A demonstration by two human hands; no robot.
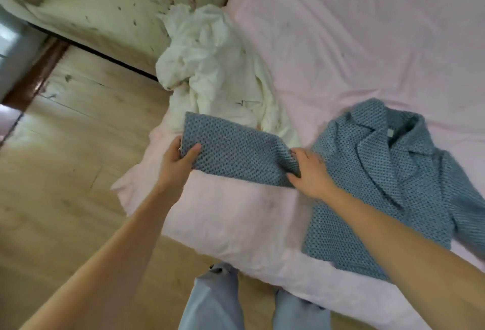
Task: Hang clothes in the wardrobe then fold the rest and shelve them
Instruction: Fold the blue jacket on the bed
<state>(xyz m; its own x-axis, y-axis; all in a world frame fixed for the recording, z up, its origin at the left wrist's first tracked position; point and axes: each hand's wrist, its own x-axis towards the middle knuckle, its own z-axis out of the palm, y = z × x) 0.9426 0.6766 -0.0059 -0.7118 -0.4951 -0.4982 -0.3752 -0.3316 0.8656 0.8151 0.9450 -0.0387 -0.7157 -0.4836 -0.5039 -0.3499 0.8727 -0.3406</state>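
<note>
- while the blue jacket (372, 172) lies face up on the pink bed (367, 41), collar toward the far side, i am working on one sleeve (236, 151), which extends sideways from the jacket body toward the bed's corner.
- my left hand (178, 164) holds the cuff end of that sleeve: thumb on top of the fabric, the other fingers curled beneath it, clamped on the cloth.
- my right hand (309, 172) grips the sleeve where it joins the jacket body; the fingers are bent and bunch the fabric there, pinching it.
- the sleeve is held taut and roughly flat between both hands, slightly raised off the bed as far as i can judge.
- a crumpled white garment (210, 67) lies beyond the sleeve, on the side away from me, touching or just beside the sleeve's far edge; i cannot tell which.
- judged step: folding phase. the jacket is spread for folding, not hung, and the sleeve fold is not yet made.
- the next move likely calls for carrying the cuff across onto the jacket body while the right hand anchors the shoulder seam as the hinge line.
- requirement: keep the sleeve flat and clear of the white garment so the two do not tangle.
</note>
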